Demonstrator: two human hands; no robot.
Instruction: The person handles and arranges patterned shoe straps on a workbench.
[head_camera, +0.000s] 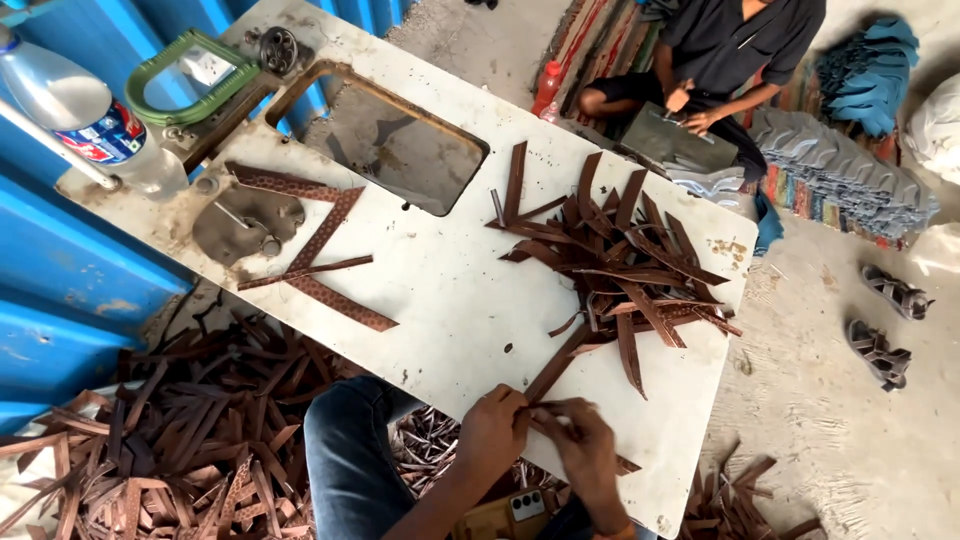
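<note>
Head view: my left hand (490, 430) and right hand (585, 455) meet at the near edge of the white surface (450, 290). My fingers (520, 400) pinch one brown strap (555, 368). A big pile of straps (620, 260) lies just past it.

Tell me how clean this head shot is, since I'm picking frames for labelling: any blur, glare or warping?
Head view: even daylight, soft shadows only. The left hand and right hand on a brown strap look slightly soft. The white table is bright, not blown out. The strap pile stays sharp. Wide-lens warping bends the blue wall and the bottle.
</note>
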